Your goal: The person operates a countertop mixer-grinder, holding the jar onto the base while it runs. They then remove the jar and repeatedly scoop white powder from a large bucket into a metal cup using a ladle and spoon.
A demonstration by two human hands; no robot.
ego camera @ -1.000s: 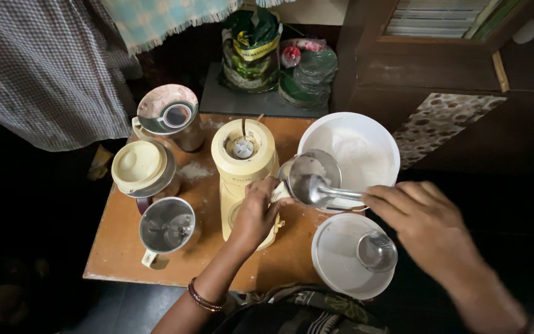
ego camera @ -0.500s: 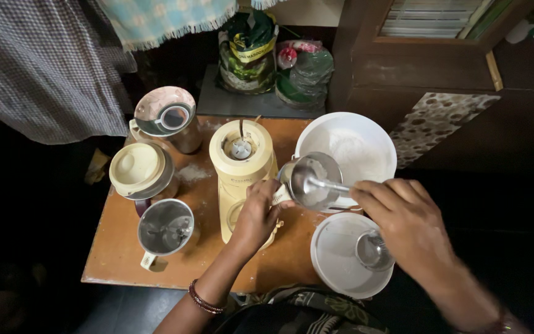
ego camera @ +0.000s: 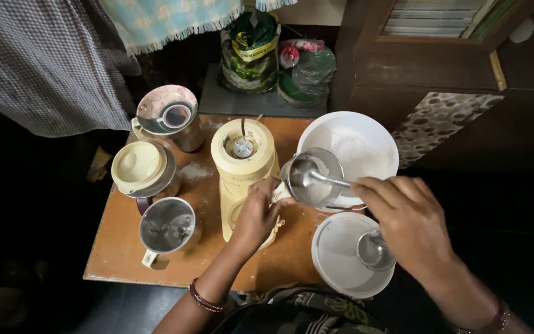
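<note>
Keep your left hand (ego camera: 256, 213) wrapped firmly round the handle of the small steel grinder jar (ego camera: 314, 180) — fingers closed on it — so it stays tilted steady just beside the cream-yellow mixer base (ego camera: 242, 162). Your right hand (ego camera: 410, 216) pinches a steel spoon (ego camera: 332, 179) inside the jar; scrape gently along the wall. The jar's interior is dull grey, dusted with pale powder, above the wooden surface (ego camera: 125, 247) near the large white bowl (ego camera: 375, 133).

An open steel jar (ego camera: 168, 226) and a lidded jar (ego camera: 138, 167) stand on the wooden table (ego camera: 118, 247).
</note>
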